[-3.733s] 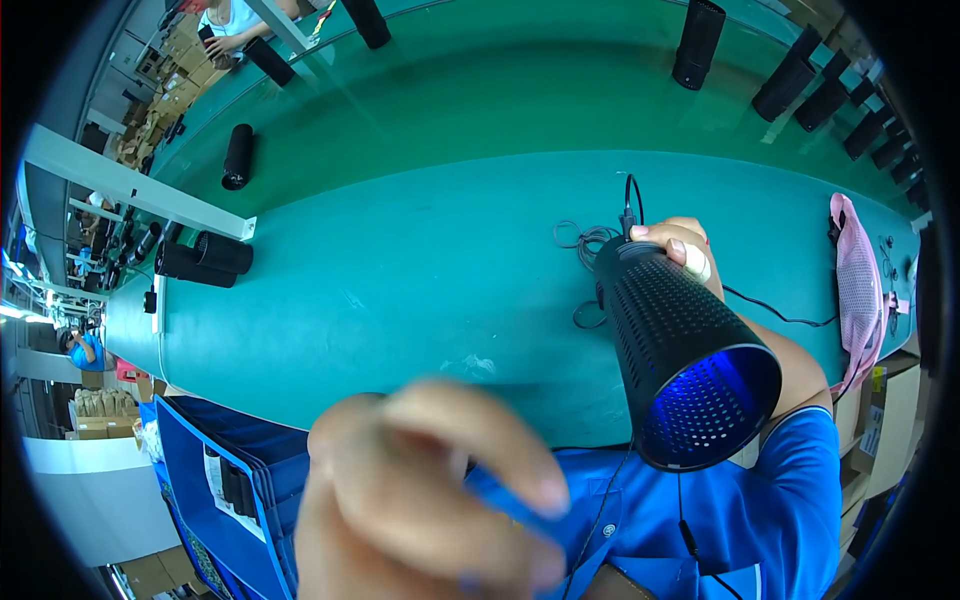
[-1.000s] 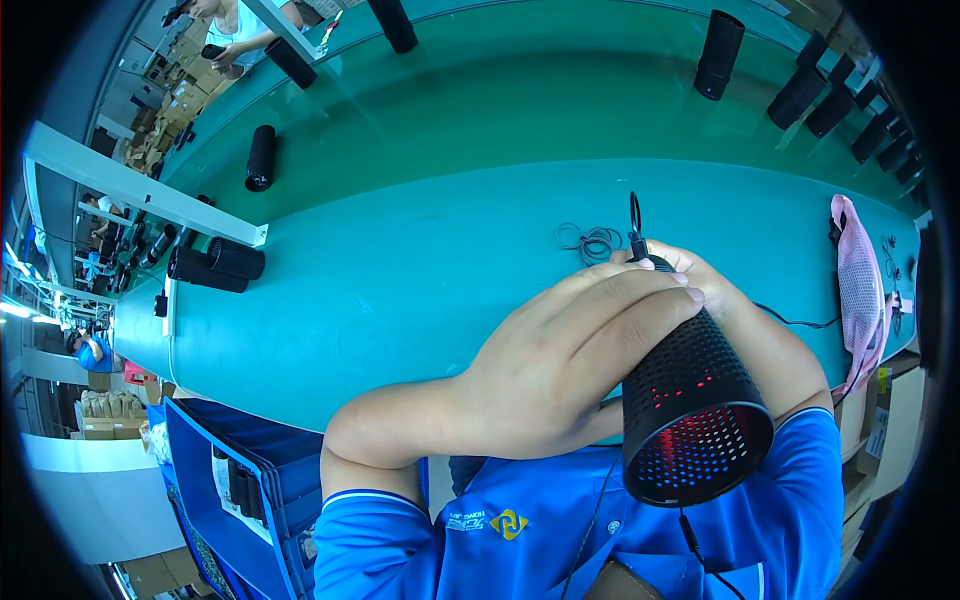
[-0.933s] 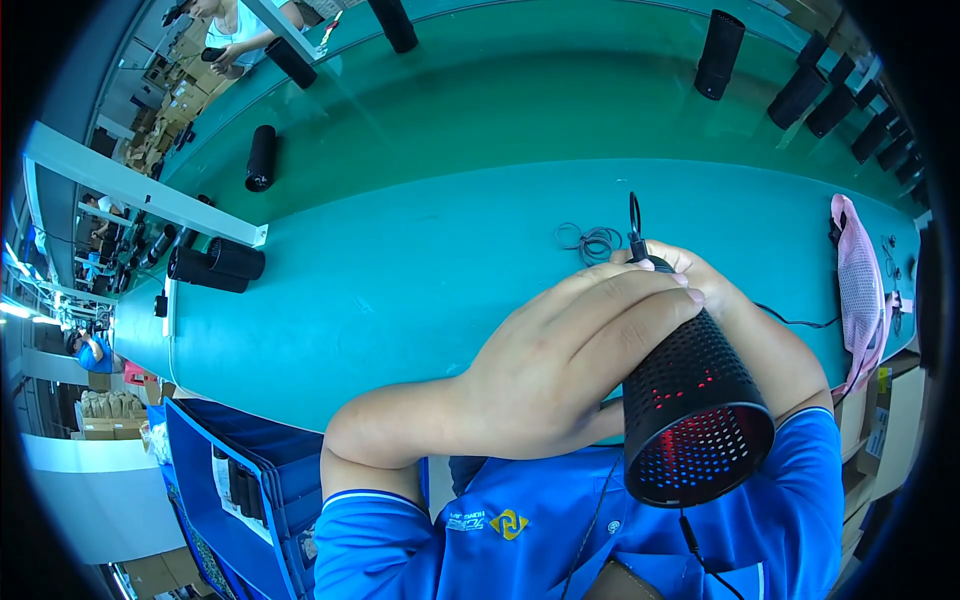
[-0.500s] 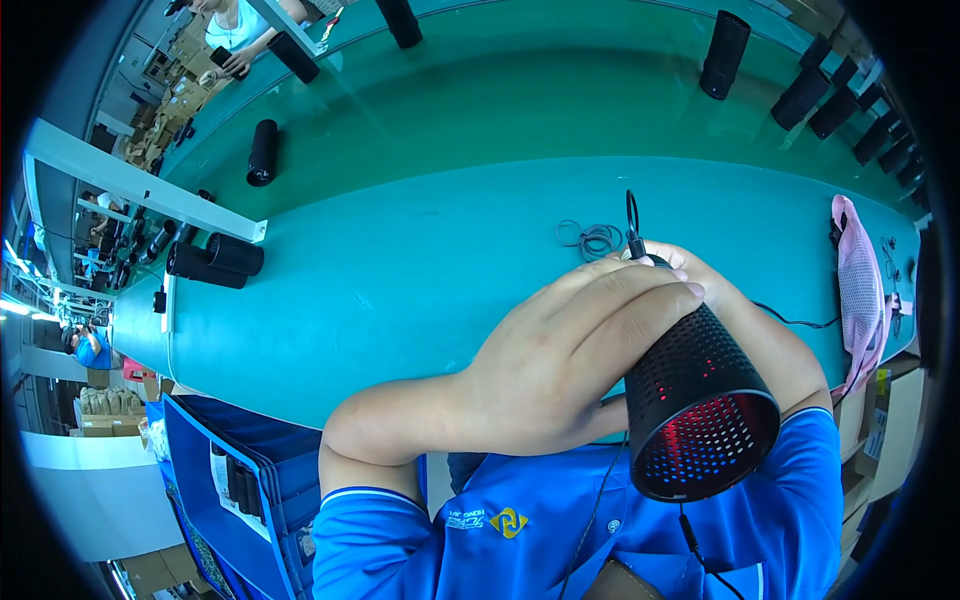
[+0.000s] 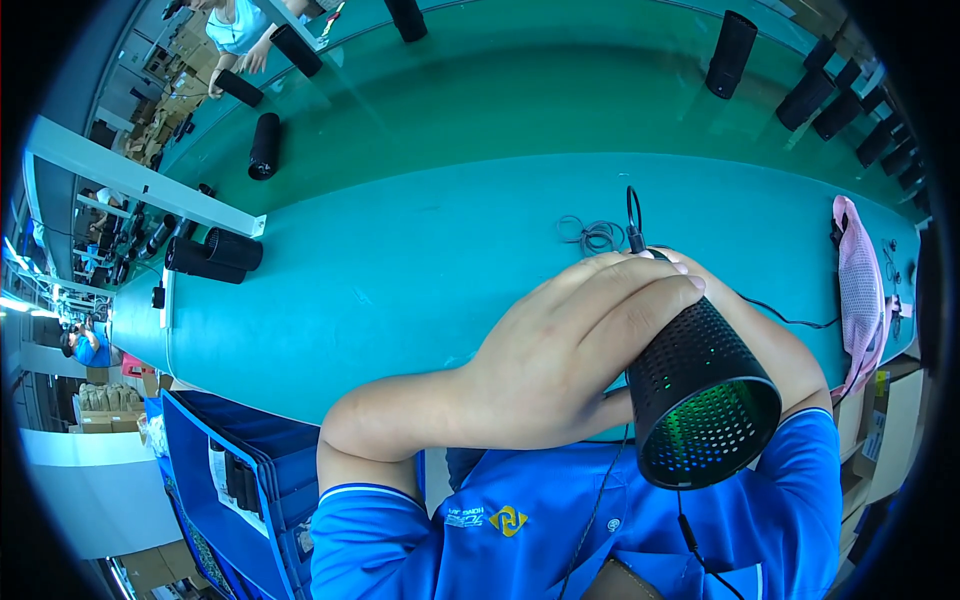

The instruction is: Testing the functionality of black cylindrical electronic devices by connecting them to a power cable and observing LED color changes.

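Note:
My left hand (image 5: pixel 550 360) is closed around a black perforated cylinder (image 5: pixel 690 355), its thumb and fingers lying over the upper part. The cylinder is tilted, its open end toward my chest, and green light shines through the holes inside. At its far end a black cable plug (image 5: pixel 636 240) stands beside my fingers, the cable looping above it. Behind the cylinder's far end is my right hand (image 5: pixel 708 280), closed against it. Most of its fingers are hidden by my left hand and the cylinder.
On the teal bench (image 5: pixel 400 260) lies a coiled thin cable (image 5: pixel 597 238). A pink mesh cloth (image 5: pixel 860 285) is at the right. More black cylinders (image 5: pixel 265 147) stand and lie on the green belt (image 5: pixel 500 90). A blue bin (image 5: pixel 225 480) is at lower left. Across the belt is a co-worker (image 5: pixel 238 35).
The light inside the cylinder has turned from red to green. My hands have barely moved. Across the belt, the co-worker has let go of a black cylinder.

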A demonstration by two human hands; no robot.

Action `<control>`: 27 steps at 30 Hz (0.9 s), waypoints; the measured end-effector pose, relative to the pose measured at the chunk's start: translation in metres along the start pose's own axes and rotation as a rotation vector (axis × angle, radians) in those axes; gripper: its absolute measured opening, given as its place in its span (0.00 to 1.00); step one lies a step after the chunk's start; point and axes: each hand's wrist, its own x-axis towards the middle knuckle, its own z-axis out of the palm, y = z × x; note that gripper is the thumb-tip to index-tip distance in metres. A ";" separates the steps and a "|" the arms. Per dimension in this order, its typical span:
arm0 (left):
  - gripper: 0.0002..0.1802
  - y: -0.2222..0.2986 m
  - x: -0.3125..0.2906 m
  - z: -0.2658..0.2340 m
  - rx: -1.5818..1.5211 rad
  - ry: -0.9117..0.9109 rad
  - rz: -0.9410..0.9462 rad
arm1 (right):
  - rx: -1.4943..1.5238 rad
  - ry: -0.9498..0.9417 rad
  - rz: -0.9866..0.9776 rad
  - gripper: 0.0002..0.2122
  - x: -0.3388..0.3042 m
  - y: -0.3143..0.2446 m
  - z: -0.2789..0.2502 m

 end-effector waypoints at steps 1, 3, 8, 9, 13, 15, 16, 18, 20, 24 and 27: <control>0.31 0.002 0.000 0.000 0.008 -0.003 -0.020 | -0.007 0.004 -0.007 0.13 -0.001 0.001 0.001; 0.27 0.006 0.002 -0.001 0.022 -0.007 -0.056 | -0.025 0.015 -0.023 0.14 -0.001 -0.002 0.013; 0.25 0.007 0.001 0.001 0.014 -0.003 -0.085 | -0.009 0.033 -0.005 0.14 -0.003 -0.004 0.022; 0.26 0.007 0.001 0.002 0.009 -0.001 -0.090 | 0.000 0.037 0.004 0.14 -0.003 -0.004 0.023; 0.26 0.006 0.002 0.002 -0.009 -0.026 -0.077 | 0.035 -0.089 -0.009 0.14 -0.003 0.006 0.000; 0.26 0.005 0.002 0.002 -0.016 -0.034 -0.074 | 0.048 -0.130 -0.014 0.14 -0.003 0.008 -0.004; 0.27 0.004 0.002 0.002 -0.015 -0.037 -0.074 | 0.065 -0.106 -0.006 0.13 -0.003 0.007 -0.002; 0.28 0.003 0.003 0.003 -0.013 -0.043 -0.072 | 0.099 -0.058 0.009 0.13 -0.002 0.006 0.003; 0.28 0.001 0.003 0.005 -0.013 -0.048 -0.070 | 0.117 -0.034 0.014 0.13 -0.002 0.006 0.001; 0.34 -0.007 0.004 0.015 -0.091 0.010 -0.070 | 0.178 -0.061 0.050 0.11 -0.008 0.003 -0.009; 0.32 -0.012 0.002 0.016 -0.275 0.052 -0.199 | 0.032 0.212 0.014 0.10 -0.009 0.001 0.032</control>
